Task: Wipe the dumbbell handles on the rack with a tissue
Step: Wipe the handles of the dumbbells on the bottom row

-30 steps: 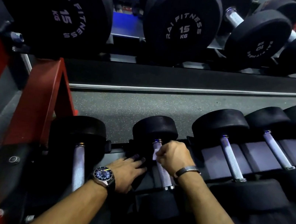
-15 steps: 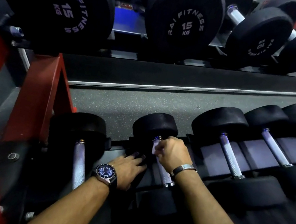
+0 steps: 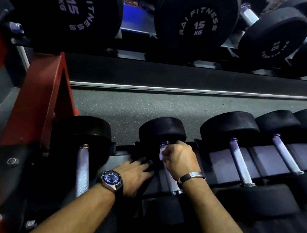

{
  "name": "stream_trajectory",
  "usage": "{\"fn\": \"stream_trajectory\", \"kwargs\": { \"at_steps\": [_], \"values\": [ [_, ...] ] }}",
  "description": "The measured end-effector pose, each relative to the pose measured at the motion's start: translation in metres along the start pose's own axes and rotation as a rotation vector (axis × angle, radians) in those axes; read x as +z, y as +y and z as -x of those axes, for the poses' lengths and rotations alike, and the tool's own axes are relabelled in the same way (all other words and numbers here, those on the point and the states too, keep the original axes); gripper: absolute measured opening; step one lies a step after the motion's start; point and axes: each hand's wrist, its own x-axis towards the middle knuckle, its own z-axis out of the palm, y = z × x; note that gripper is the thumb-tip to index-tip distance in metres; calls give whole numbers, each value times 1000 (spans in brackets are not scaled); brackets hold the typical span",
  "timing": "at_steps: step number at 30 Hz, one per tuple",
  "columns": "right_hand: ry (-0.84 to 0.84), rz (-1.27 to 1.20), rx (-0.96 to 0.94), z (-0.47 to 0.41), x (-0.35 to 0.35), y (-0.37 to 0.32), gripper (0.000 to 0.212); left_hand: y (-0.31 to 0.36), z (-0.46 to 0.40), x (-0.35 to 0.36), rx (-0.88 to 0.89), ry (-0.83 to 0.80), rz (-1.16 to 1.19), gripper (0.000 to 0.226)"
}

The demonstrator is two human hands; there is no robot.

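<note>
So the handle (image 3: 170, 176) being worked on is the second one from the left on the lower rack (image 3: 262, 161), and it runs front-to-back, slanting a bit: far end up by the round black weight (image 3: 163, 130), near end down toward the person and slightly to the right. That axis is what matters for the wipe, since any stroke has to travel along it, toward the body or away.

The right hand (image 3: 180, 160) sits at the far end of that handle, right against the back weight, fingers curled around the bar. You can see a pale bit poking out at the fingers, probably the tissue (image 3: 161, 154), but it's mostly hidden so I can't say how it's folded. From there, the bare part of the handle lies toward the person, below the wrist, so my guess is the only way to go is a pull back down the bar.

The left hand (image 3: 135, 173) is just beside, to the left of the handle, laid flat with fingers straight on the dark rack surface between the first two dumbbells. It's holding nothing, looks like it's just bracing.

The leftmost handle (image 3: 83, 169) is near the left hand, and three more handles line up to the right, each with the same slant. The bigger 15 kg dumbbells (image 3: 196, 20) sit on the shelf above.
</note>
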Motion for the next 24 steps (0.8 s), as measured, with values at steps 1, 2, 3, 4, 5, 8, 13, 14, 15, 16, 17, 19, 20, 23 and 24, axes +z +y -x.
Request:
{"fn": "stream_trajectory", "kwargs": {
  "at_steps": [1,2,3,4,5,8,13,14,15,16,17,19,20,23,24],
  "values": [
    [-53,24,-8,2,-2,1,10,0,0,0,2,-4,-2,79],
    [-94,27,-1,3,-6,4,12,0,0,0,2,-6,-6,80],
    [-102,11,21,4,-7,8,13,0,0,-1,3,-12,-9,81],
    [-85,-9,48,4,-8,11,14,0,0,-2,2,-18,-8,83],
    [-60,-14,59,5,-8,11,13,0,0,-2,3,-20,-6,83],
    [-153,45,6,13,-10,6,15,1,0,-3,0,-30,6,82],
    [-172,7,48,15,-18,12,8,2,0,-2,-5,-45,6,87],
    [-199,39,25,16,-17,10,11,2,-1,-2,-7,-47,4,87],
    [-249,73,10,17,-17,8,15,2,-1,-3,-9,-48,6,87],
    [-304,101,6,18,-18,8,18,1,-1,-3,-11,-49,8,87],
    [-365,101,29,20,-22,9,19,1,-1,-3,-10,-51,11,87],
    [-449,73,96,21,-30,18,20,0,-2,-4,-7,-52,18,86],
    [-483,69,117,22,-33,22,20,0,-2,-4,-8,-54,20,86],
    [-446,42,125,19,-32,22,16,1,-1,-5,-12,-61,22,86],
    [-333,2,123,15,-28,20,15,1,-2,-5,-12,-64,24,86]
  ]
}}
